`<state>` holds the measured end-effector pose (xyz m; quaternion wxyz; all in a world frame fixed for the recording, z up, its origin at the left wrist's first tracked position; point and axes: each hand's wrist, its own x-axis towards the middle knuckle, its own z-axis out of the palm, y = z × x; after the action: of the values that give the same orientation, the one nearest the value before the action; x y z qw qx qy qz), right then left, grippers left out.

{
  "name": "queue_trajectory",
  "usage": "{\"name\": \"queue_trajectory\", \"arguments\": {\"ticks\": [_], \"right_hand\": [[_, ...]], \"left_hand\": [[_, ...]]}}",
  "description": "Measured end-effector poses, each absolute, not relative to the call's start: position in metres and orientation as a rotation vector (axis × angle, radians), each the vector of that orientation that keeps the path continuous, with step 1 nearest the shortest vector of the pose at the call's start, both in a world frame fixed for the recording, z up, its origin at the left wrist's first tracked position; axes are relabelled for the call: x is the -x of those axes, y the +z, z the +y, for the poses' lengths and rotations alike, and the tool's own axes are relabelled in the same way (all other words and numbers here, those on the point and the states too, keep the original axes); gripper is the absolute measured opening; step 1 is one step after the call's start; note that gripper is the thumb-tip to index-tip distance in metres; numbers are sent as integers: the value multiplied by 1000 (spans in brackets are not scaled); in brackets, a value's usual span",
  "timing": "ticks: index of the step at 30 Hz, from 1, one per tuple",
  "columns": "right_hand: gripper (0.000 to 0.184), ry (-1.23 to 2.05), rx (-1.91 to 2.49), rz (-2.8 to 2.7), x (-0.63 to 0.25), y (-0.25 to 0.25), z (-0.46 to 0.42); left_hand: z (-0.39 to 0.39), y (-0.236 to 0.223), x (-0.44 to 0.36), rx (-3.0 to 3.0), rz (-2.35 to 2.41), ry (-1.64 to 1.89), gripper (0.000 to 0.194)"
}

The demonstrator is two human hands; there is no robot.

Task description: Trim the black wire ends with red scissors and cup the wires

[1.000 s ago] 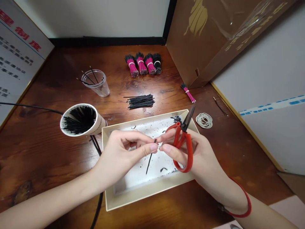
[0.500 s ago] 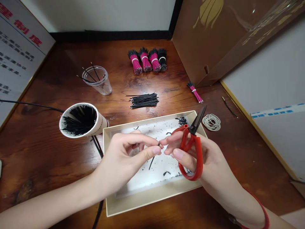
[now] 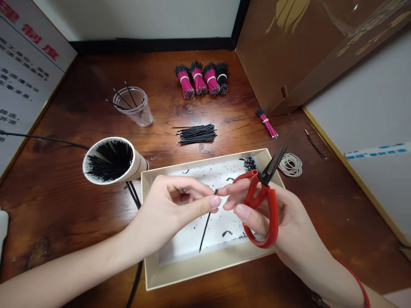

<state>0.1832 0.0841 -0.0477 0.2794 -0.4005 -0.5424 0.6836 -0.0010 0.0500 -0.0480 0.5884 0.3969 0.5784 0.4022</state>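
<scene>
Between thumb and forefinger, my left hand (image 3: 180,203) pinches a thin black wire (image 3: 205,229) near its upper end; the wire slants down over the box. A small tip of something shows among its curled fingers. My right hand (image 3: 272,218) holds red-handled scissors (image 3: 272,209), their dark blades closed and pointing up and away. A right fingertip lies at or very near the wire's top end. Below both hands is a shallow cream box (image 3: 205,267) with a white bottom, dotted with black scraps (image 3: 249,164) and tiny trimmings.
A paper cup (image 3: 136,164) packed with black wires and a clear cup (image 3: 146,115) with several wires stand left. Behind lie a black wire pile (image 3: 197,134) and banded bundles (image 3: 199,79). At right are a small pink-black bundle (image 3: 267,123), rubber bands (image 3: 290,165) and a loose wire (image 3: 315,144).
More of the black wire now hangs below my left fingers. The scissors stay in my right hand, and the whole view has shifted slightly.
</scene>
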Motion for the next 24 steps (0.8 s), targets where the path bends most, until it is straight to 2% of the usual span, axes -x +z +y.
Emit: {"name": "queue_trajectory", "arguments": {"ticks": [7,24], "right_hand": [[21,1908,1042,-1411,-184,-50,86],[18,1949,1047,-1406,-187,-51,86]], "left_hand": [[52,-47,2,-798,1317,933,10],[52,-50,0,-692,1298,908,15]]}}
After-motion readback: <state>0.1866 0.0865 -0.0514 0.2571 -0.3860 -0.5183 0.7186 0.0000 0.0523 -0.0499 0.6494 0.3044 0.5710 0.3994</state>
